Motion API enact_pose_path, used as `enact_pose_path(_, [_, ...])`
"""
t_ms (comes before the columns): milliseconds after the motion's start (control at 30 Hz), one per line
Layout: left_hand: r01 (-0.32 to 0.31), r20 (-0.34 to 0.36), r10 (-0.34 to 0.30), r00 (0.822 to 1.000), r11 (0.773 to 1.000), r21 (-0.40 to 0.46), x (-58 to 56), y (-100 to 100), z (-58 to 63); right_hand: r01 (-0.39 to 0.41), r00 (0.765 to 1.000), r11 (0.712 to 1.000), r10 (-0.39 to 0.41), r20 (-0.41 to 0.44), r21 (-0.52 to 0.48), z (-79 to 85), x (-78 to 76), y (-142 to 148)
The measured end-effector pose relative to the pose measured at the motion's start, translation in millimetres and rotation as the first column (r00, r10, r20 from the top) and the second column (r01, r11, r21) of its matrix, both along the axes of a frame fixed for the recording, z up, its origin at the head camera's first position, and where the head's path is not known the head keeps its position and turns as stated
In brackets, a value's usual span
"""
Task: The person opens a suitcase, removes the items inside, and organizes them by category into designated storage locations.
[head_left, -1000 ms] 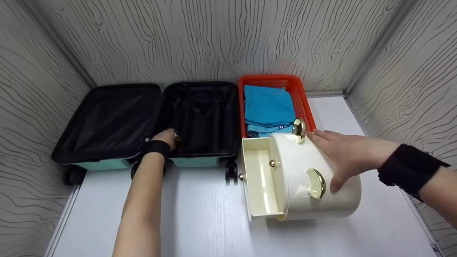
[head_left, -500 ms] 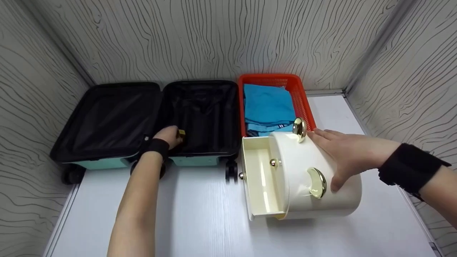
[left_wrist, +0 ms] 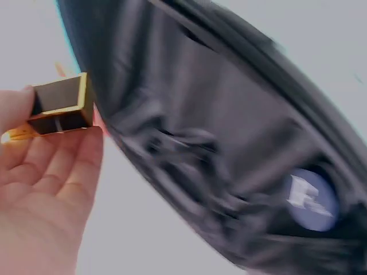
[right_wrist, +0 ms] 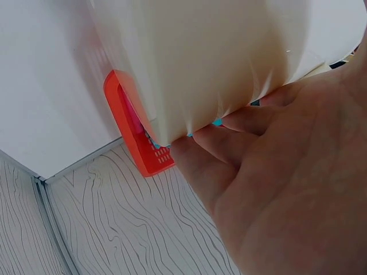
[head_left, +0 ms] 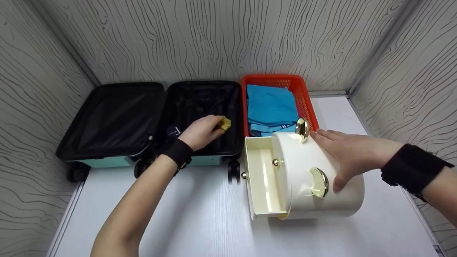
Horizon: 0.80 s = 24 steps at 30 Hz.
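Observation:
My left hand pinches a small black box with gold edges between thumb and fingers, over the right half of an open suitcase. Behind that hand, a dark blue round item with a white mark lies in the suitcase's black lining. On the right stands a cream drawer organizer with gold crescent and ball knobs. Its drawer is pulled out to the left, bare inside. My right hand rests on the organizer's curved top with fingers straight and spread.
A red basket with folded blue cloth sits behind the organizer, right of the suitcase. The suitcase's other half lies open on the left. Patterned walls enclose the white table.
My left hand has moved right and up from the suitcase's near left part, carrying the black-and-gold box. The round blue item now shows where it was. My right hand stays on the organizer.

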<state>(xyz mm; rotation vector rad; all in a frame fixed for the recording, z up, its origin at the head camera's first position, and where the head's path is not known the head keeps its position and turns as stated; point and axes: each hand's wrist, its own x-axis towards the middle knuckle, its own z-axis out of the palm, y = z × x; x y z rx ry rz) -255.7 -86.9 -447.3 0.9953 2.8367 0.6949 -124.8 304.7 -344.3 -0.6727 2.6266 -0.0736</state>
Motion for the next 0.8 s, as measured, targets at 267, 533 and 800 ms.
enact_pose_path(267, [0.371, -0.284, -0.378, 0.881, 0.925, -0.083, 35.4, 51, 20.8, 0.007, 1.0, 1.0, -0.007, -0.001, -0.003, -2.8, -3.3, -1])
enact_pose_path(533, [0.487, -0.404, -0.612, 0.68, 0.789, -0.375, 59.8, 81, 15.9, -0.001, 1.0, 1.0, 0.001, 0.006, -0.001, -2.1, -3.2, 1])
enact_pose_path(800, [0.484, -0.219, -0.657, 0.721, 0.705, -0.519, 69.3, 112, 10.1, 0.015, 1.0, 1.0, -0.015, 0.011, 0.003, -0.3, -3.1, 3])
